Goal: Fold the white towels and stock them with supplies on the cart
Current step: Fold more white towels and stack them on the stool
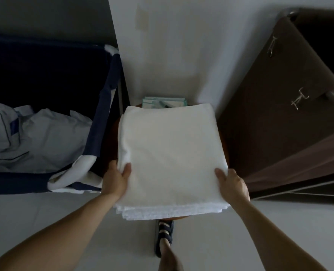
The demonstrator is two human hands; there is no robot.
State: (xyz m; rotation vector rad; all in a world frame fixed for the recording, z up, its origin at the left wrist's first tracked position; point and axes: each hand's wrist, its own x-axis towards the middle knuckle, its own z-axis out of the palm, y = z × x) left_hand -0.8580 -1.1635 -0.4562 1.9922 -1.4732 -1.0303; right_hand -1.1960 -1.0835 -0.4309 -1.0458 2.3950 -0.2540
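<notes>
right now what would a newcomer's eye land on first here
The folded white terry towel in the centre, bright against the dim room, with the left grip and right grip holding its near corners. To the left, a dark blue fabric laundry bin holds crumpled pale bed linen. To the right stands a tall brown unit with metal hooks.

White wall (181,45), pale floor (44,212), brown cabinet (279,118) at right.
</notes>
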